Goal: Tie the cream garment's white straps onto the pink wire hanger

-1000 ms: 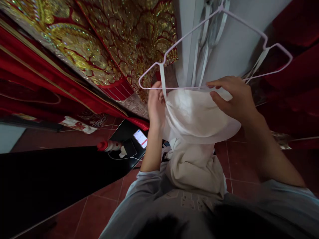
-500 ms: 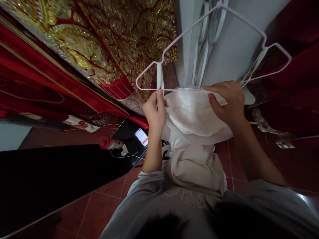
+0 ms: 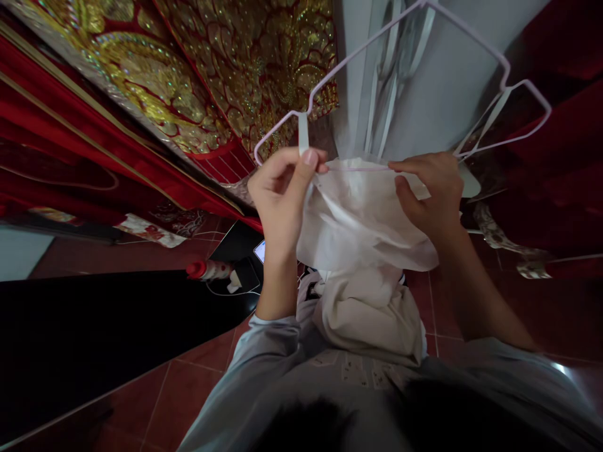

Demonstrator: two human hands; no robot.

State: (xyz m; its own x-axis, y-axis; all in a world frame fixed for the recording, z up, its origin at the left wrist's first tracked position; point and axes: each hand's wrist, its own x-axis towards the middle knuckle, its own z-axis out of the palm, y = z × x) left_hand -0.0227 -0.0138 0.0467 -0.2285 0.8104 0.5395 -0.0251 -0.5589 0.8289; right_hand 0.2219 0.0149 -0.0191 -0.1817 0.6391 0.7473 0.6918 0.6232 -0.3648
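As left hand (image 3: 281, 204) pinches strap (image 3: 303, 133), right hand (image 3: 436, 191) curves at hanger (image 3: 360, 169).

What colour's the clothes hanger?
The clothes hanger is pale pinkish lilac, shown best in the head view.

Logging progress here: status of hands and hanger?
Left hand pinching flat white fabric strap. Right hand at lower bar of thin pink hanger. Gold sequined garment hanging nearby.

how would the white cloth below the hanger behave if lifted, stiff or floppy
The white cloth would probably flop, since it drapes in soft folds. Its thin-looking edge suggests it is light and likely to crease.
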